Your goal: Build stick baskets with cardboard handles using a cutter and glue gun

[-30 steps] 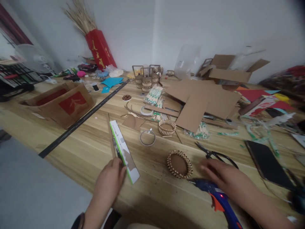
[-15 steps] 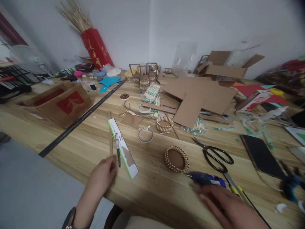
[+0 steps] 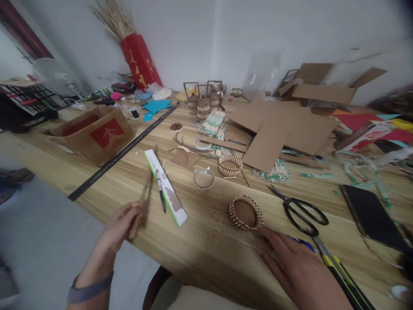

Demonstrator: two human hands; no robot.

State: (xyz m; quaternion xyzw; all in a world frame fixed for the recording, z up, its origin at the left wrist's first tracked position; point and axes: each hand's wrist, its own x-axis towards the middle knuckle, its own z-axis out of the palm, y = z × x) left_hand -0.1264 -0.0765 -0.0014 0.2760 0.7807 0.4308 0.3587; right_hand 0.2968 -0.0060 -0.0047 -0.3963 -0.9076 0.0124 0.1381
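Brown paper bag [image 3: 112, 135] at the far left, and beside it the left hand [image 3: 118, 226] has a cardboard strip [image 3: 143, 197] pinched between thumb and fingers, one end raised over the table edge. The strip is loose, joined to nothing. Next, a pen [image 3: 160, 189] lies across a long white card [image 3: 176, 204]. At the back, the little pots [image 3: 203, 107] look finished, lids and handles on. Then a ring of tape [image 3: 204, 187], and past it a small basket [image 3: 229, 171], its stick wall up all round. Nearer, the round basket [image 3: 245, 213] sits flat on the wood: brown floor in, wall closed, neither lid nor handle, so I'd call the body largely built. Right beside it, the right hand [image 3: 293, 262] reaches in low, fingers stretched, thumb apart; a blue tool [image 3: 305, 244] peeks out behind, and whether it's gripped I can't tell. Scissors [image 3: 301, 209] lie open beyond, then a dark phone [image 3: 374, 215].
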